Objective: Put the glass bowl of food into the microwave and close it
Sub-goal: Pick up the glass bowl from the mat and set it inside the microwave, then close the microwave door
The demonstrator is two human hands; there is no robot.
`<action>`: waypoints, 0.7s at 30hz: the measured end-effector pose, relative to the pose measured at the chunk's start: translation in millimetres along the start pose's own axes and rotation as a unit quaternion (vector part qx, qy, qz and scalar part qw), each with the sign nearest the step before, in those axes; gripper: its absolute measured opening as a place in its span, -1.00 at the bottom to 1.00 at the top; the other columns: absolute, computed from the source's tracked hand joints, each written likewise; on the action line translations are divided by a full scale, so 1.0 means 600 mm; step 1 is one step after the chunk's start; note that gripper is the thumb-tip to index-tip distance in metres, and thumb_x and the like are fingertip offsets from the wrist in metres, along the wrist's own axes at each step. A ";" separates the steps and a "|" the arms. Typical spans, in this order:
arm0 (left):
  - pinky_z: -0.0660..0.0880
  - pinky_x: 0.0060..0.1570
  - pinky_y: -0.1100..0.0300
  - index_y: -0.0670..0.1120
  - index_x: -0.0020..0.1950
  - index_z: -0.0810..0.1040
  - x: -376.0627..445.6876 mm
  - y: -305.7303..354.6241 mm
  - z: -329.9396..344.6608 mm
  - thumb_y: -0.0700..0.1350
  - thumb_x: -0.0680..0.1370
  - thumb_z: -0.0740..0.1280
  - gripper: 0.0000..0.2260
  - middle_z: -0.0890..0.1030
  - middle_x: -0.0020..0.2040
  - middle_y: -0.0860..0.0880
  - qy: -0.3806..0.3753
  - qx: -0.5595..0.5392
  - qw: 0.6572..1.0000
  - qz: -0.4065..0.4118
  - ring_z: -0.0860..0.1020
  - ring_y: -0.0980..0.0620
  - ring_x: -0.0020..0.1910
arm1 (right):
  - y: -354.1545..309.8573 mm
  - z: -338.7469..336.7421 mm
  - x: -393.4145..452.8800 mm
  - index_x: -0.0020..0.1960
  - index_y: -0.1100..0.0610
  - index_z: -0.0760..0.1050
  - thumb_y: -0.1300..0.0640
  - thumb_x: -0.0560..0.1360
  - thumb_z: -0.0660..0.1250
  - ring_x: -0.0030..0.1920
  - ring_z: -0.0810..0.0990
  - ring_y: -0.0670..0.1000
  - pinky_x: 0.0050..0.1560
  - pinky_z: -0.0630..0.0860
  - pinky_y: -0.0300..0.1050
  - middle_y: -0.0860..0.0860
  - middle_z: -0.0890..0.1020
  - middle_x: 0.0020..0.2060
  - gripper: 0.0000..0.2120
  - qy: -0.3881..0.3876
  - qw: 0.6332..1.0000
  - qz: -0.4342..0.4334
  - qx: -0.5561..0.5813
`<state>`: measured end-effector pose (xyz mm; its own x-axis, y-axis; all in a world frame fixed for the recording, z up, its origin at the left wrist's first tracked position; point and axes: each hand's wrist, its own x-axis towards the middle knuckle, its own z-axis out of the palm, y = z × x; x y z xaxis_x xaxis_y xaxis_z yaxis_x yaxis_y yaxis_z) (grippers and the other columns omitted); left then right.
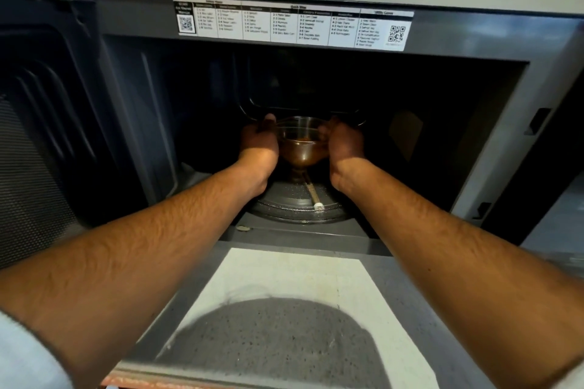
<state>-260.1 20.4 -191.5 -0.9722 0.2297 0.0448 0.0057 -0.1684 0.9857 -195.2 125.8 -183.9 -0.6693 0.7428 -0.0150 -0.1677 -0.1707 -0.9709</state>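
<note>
Both of my arms reach deep into the open microwave point(493, 123). Between my hands is a clear glass bowl point(300, 144) with brownish food in its bottom. My left hand point(257, 142) grips its left side and my right hand point(344, 142) grips its right side. The bowl is held just above the round glass turntable point(297, 202); whether it touches the plate cannot be made out in the dark cavity. The microwave door point(41, 123) stands swung open at the left.
A white cooking-guide sticker point(294, 22) runs along the top of the cavity frame. Door latch slots point(537, 121) sit on the right frame. A white sheet point(284, 275) lies on the grey speckled counter point(410, 281) in front.
</note>
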 end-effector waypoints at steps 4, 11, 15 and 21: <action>0.33 -0.24 0.28 0.02 0.08 0.48 -0.022 0.006 -0.011 0.14 0.66 0.13 -0.75 0.57 -0.10 0.07 0.013 0.058 0.998 -0.011 0.51 0.15 -0.14 | -0.005 -0.012 -0.023 -0.10 0.10 0.55 0.10 0.69 0.11 -0.22 0.59 -0.01 -0.24 0.51 -0.20 0.04 0.62 -0.22 -0.71 0.005 1.000 0.017 -0.022; 0.39 0.03 0.12 -0.15 0.22 0.55 -0.108 0.035 -0.023 0.09 0.67 0.13 -0.63 0.61 0.11 -0.13 0.045 0.186 0.981 0.030 0.55 -0.11 0.09 | -0.030 -0.044 -0.120 0.13 0.18 0.65 0.20 0.56 0.21 0.16 0.68 0.24 0.30 0.59 0.23 0.21 0.72 0.09 -0.72 -0.005 0.998 0.024 -0.056; 0.35 -0.20 0.12 -0.20 0.06 0.54 -0.167 0.051 -0.029 0.05 0.68 0.12 -0.65 0.59 -0.02 -0.14 0.054 0.217 0.974 0.027 0.57 -0.17 0.06 | -0.044 -0.074 -0.168 0.17 0.17 0.59 0.12 0.59 0.21 0.18 0.66 0.18 0.34 0.55 0.23 0.17 0.70 0.11 -0.74 -0.037 0.992 0.013 -0.123; 0.43 0.14 0.07 -0.14 0.33 0.50 -0.277 0.069 -0.047 0.03 0.67 0.14 -0.65 0.62 0.22 -0.15 0.037 0.195 0.980 0.010 0.56 -0.19 0.23 | -0.055 -0.103 -0.243 0.50 0.06 0.42 0.01 0.66 0.25 0.45 0.49 0.09 0.43 0.41 0.02 -0.04 0.61 0.31 -0.58 -0.073 0.979 0.003 -0.190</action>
<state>-105.2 -51.9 -162.9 -0.9851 0.1577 0.0679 0.1007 0.2108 0.9723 -47.3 63.5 -164.4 -0.7704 0.6374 -0.0132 0.0993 0.0995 -0.9901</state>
